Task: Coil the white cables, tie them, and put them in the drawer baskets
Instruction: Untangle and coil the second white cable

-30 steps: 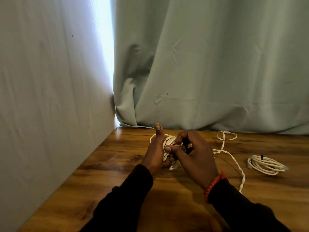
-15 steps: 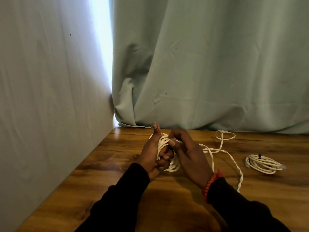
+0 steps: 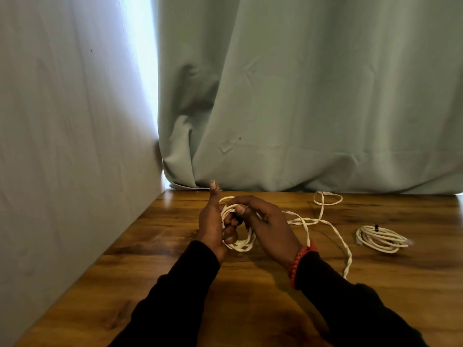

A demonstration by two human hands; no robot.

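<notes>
A pale wall (image 3: 62, 146) runs down the left side, meeting a grey-green curtain (image 3: 313, 96) that hangs across the back of a wooden table (image 3: 162, 259). Two arms in black sleeves reach in from the bottom edge over the tabletop.

The left hand (image 3: 213, 221) stands edge-on with its thumb pointing straight up; its fingers curl round a white cable coil (image 3: 241, 244), whose loops hang below the palm just above the wood. Just to the right, the right hand (image 3: 265, 226) touches the same coil, its thumb and fingertips pinching the strands at the top. A red braided bracelet (image 3: 299, 264) circles that wrist.

From under the right hand the loose end of the cable (image 3: 333, 229) trails across the table, curling into a small loop near the curtain and running back toward the right sleeve as a twisted length.

Farther right, well apart from the hands, a second coiled white cable (image 3: 380, 239) lies flat on the table, bound with a small dark tie (image 3: 376, 227).
</notes>
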